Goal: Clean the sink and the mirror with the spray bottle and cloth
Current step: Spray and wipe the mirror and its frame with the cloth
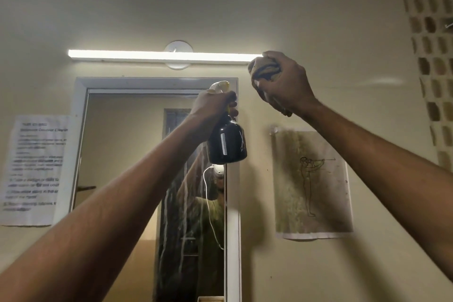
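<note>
1. Gripping the spray bottle by its neck, your left hand held it upright, raised before the upper right part of the mirror.
2. Your right hand was closed around the bunched cloth, raised near the right end of the light tube, clear of the glass.
3. Whitish streaks ran down the mirror below the bottle.
4. A printed notice hung left of the mirror; a drawing hung to its right.

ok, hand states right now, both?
Left hand: closed around the neck of the spray bottle, raised at the mirror.
Right hand: closed on the bunched cloth, held up high.
</note>
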